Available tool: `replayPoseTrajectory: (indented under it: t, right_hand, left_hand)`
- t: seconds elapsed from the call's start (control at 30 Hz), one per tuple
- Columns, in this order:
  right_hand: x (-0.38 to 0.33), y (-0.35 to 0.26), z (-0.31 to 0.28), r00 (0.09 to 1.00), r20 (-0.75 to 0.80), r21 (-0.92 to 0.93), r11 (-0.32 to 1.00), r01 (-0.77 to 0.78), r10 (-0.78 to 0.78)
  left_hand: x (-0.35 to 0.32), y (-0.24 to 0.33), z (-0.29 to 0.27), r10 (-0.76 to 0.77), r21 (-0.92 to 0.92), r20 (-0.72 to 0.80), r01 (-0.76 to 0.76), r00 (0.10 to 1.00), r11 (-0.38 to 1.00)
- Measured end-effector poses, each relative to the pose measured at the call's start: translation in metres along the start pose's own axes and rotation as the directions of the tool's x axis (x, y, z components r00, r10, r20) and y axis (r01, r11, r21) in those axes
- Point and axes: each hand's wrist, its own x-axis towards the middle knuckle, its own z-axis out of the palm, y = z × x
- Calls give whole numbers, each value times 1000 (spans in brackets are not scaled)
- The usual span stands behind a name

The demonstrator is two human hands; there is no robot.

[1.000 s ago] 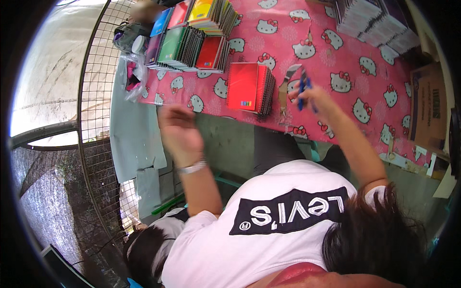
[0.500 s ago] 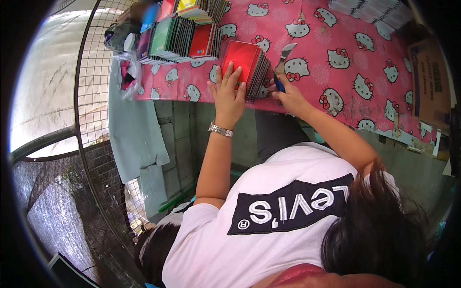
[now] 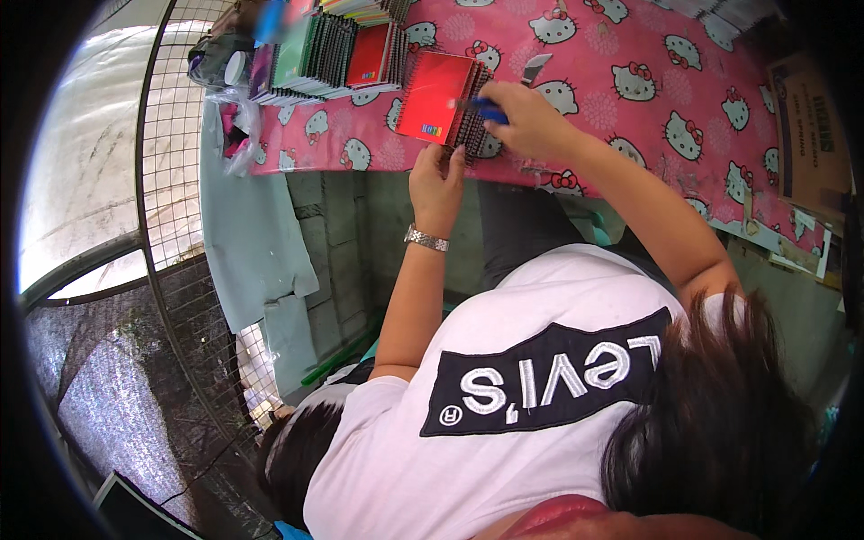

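A stack of red spiral notebooks [image 3: 434,94] lies on the pink patterned table cover, its dark coils along the right side. My left hand [image 3: 437,191] is closed on the stack's near edge, thumb and fingers gripping its lower corner. Over the coils, my right hand [image 3: 529,117] is closed around a small blue-handled tool [image 3: 487,111], which looks like pliers. The tool's tip is blurred against the upper notebook's coiled edge. Just beyond the right hand lies a flat metal blade [image 3: 535,67]; its other end is hidden behind that hand.
Stacks of green notebooks [image 3: 300,54] and red notebooks [image 3: 367,56] stand at the table's far left. Near them are a clear plastic bag [image 3: 239,135] and a round white lid [image 3: 235,68]. A cardboard box [image 3: 810,135] stands at the right. Wire mesh [image 3: 184,117] rises on the left.
My left hand has slid from the top cover down to the stack's near edge. My right hand has moved up and left, bringing the blue-handled tool over the coils.
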Motion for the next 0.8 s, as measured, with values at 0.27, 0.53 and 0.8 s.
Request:
replayPoseTrajectory:
  t: [0.27,0.53,0.8]
  right_hand:
    - [-29,-14,3,961,3,-618,755,220,-278]
    - [-26,-19,5,949,-42,-671,712,206,-314]
    - [-23,-21,1,940,-48,-683,698,215,-337]
  left_hand:
    - [1,10,-14,32,-138,84,-20,996,990]
    - [-2,3,-13,19,-233,15,-15,1000,972]
    - [-1,-2,-10,2,-248,19,2,1000,969]
